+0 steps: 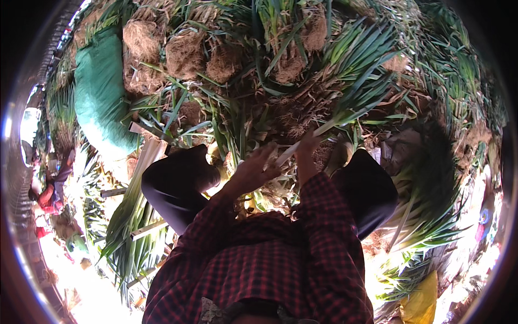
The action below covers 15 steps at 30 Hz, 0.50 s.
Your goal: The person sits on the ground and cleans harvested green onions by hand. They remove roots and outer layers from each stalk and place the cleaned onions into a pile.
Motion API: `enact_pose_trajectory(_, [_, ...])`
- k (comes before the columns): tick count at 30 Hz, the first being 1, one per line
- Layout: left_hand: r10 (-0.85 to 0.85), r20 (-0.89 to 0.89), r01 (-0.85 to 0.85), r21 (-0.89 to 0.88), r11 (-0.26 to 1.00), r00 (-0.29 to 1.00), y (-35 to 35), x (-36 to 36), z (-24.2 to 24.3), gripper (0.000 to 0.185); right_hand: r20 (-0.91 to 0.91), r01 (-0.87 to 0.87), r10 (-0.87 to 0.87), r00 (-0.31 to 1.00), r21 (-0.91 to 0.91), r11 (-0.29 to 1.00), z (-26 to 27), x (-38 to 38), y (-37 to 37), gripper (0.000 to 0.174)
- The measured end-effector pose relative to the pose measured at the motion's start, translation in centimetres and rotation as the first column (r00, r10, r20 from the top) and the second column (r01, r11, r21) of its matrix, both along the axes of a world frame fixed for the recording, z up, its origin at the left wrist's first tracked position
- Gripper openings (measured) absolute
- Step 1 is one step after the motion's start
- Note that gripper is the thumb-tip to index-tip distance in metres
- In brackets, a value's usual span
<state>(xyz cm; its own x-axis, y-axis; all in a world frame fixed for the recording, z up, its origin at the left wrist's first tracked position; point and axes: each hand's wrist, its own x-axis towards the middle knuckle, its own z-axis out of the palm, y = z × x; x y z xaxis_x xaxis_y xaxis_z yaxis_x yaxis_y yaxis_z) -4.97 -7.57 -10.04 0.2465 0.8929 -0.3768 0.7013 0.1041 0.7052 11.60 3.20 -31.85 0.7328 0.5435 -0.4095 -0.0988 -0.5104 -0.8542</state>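
A single leek lies slantwise before me, its white stem low between my knees and its green leaves up to the right. My right hand is closed around the pale stem. My left hand is at the stem's white lower end, fingers partly spread; whether they grip it I cannot tell. Beyond my hands lies a heap of leeks with dry brown roots. Loose leaves and peelings cover the ground between my legs.
Trimmed leeks rest on a slatted wooden rack at my left, near a green sack. Leek bundles with matted roots stand ahead. More leeks lie at my right, with a yellow sheet lower down. Another person is far left.
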Motion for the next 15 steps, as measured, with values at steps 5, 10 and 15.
enact_pose_trajectory(5, [-0.131, 0.008, 0.127, 0.196, 0.972, 0.991, -0.3, 3.1, -2.4, 0.062, -0.392, -0.011, -0.026, 0.920, -0.092, 0.996, -2.2, 1.8, -0.6, 0.038])
enact_pose_trajectory(10, [-0.374, -0.166, 0.385, 0.037, 0.922, 0.912, -7.5, 1.6, 2.5, 0.040, -0.804, 0.272, -0.056, 0.592, 0.134, 0.953, -0.7, 8.8, 1.6, 0.031])
enact_pose_trajectory(15, [0.125, 0.028, -0.105, -0.391, 0.915, 0.992, -12.1, -1.4, 5.2, 0.033, -0.794, 0.400, -0.009, 0.608, 0.296, 0.867, 4.4, 12.6, 6.3, 0.032])
